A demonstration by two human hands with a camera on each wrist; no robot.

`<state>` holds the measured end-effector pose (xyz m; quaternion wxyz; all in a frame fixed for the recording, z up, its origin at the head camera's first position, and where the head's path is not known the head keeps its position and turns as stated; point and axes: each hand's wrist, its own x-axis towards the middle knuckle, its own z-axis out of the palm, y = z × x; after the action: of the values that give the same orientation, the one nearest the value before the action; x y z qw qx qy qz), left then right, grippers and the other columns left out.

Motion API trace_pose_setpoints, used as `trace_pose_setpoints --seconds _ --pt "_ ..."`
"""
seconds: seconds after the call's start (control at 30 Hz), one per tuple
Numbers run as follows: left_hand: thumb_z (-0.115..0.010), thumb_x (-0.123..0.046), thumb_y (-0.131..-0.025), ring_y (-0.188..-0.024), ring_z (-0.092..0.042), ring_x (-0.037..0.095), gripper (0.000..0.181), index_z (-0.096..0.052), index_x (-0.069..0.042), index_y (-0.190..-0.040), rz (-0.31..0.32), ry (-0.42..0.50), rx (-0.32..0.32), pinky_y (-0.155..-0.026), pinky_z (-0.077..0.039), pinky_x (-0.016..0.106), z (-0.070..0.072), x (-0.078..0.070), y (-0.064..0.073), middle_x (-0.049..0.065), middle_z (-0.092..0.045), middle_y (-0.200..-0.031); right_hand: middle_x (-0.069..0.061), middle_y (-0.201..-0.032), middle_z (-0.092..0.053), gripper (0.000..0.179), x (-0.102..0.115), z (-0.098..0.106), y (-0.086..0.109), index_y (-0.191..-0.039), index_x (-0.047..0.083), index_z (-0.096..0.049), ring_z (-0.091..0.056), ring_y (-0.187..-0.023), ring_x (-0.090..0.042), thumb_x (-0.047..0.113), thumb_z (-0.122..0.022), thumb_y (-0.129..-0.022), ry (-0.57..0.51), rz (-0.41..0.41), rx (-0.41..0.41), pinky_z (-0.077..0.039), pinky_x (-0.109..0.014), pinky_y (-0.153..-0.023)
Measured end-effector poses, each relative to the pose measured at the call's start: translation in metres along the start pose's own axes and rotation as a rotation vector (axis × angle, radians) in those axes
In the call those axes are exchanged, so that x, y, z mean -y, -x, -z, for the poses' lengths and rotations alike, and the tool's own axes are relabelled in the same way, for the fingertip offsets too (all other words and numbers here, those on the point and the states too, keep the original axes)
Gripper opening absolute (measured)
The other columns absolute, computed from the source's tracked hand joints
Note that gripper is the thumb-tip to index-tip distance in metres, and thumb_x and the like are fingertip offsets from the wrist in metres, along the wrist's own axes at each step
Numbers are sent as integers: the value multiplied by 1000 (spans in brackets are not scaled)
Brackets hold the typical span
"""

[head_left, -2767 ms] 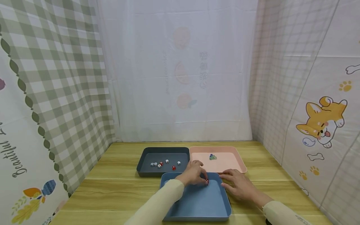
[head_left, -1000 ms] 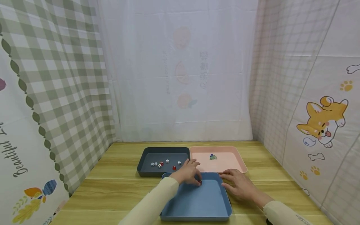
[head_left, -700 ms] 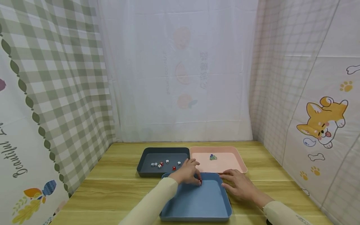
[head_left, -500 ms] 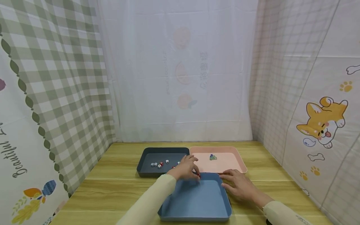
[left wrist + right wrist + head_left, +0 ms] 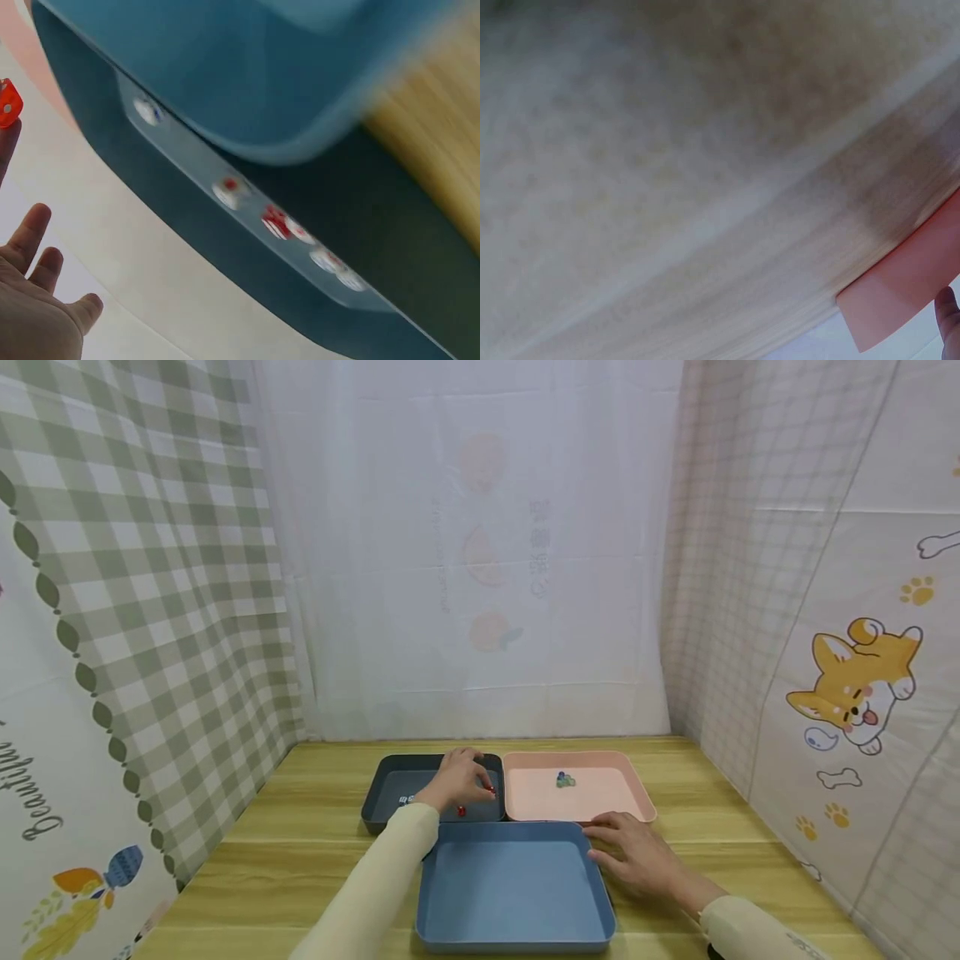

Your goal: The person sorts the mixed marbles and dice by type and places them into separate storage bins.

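My left hand [image 5: 456,779] is over the dark tray [image 5: 386,789] at the back left and pinches a red die [image 5: 491,790] at its fingertips. In the left wrist view that red die [image 5: 9,103] shows at the left edge, against a fingertip. Below the hand, another red die [image 5: 461,811] and several white dice [image 5: 406,799] lie in the dark tray, partly hidden by the hand and forearm. My right hand [image 5: 637,852] rests at the right rim of the blue tray [image 5: 517,893], fingers relaxed and holding nothing.
Beside the dark tray stands a pink tray [image 5: 607,789] holding a small cluster of green and blue glassy pieces [image 5: 566,780]. All three trays sit close together on a wood-grain table [image 5: 300,860]. Cloth curtains [image 5: 487,710] enclose the back and sides.
From the blue tray, my left hand has carried the red die up and left to over the dark tray. The blue tray has shifted slightly left. My right hand has stayed in place.
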<state>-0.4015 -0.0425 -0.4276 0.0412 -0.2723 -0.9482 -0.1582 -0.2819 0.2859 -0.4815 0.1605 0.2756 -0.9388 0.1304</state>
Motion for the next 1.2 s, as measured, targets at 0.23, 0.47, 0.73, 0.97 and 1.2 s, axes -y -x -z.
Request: trace_pose_setpoints --seconds 0.23,0.47,0.73,0.97,1.2 --pt "-81 -28 -84 -135 -36 37 14 -74 -21 -73 97 -3 -42 -114 -19 61 8 29 9 14 -51 -140 -2 -121 -60 39 3 -2 0 -122 14 -72 -57 -111 -24 42 -64 -96 -8 19 5 -48 -52 -92" --pt "-79 -30 -85 -135 -37 37 12 -75 -20 -79 192 -64 -34 -113 -20 60 10 51 13 15 -50 -142 -4 -120 -61 37 6 -4 -4 -121 12 -72 -57 -109 -24 38 -67 -95 1 44 -22 -48 -51 -92" --pt "-72 -30 -93 -135 -38 39 14 -77 -18 -98 234 -81 -73 -112 -19 64 8 54 18 17 -49 -143 -4 -120 -62 37 7 -5 -8 -120 12 -72 -58 -109 -25 38 -66 -95 -4 51 -21 -48 -51 -92" --pt "-65 -33 -98 -136 -37 41 22 -76 -16 -106 221 -65 -83 -113 -19 64 14 52 26 19 -47 -144 -4 -115 -63 32 4 -5 -8 -115 12 -74 -59 -104 -25 34 -71 -92 7 88 -58 -50 -49 -88" --pt "-62 -40 -98 -140 -32 40 35 -70 -15 -122 213 -95 -94 -113 -17 65 21 59 40 21 -43 -147 -1 -115 -62 37 3 4 -10 -118 10 -71 -60 -103 -24 35 -71 -92 -80 35 -47 -50 -48 -87"
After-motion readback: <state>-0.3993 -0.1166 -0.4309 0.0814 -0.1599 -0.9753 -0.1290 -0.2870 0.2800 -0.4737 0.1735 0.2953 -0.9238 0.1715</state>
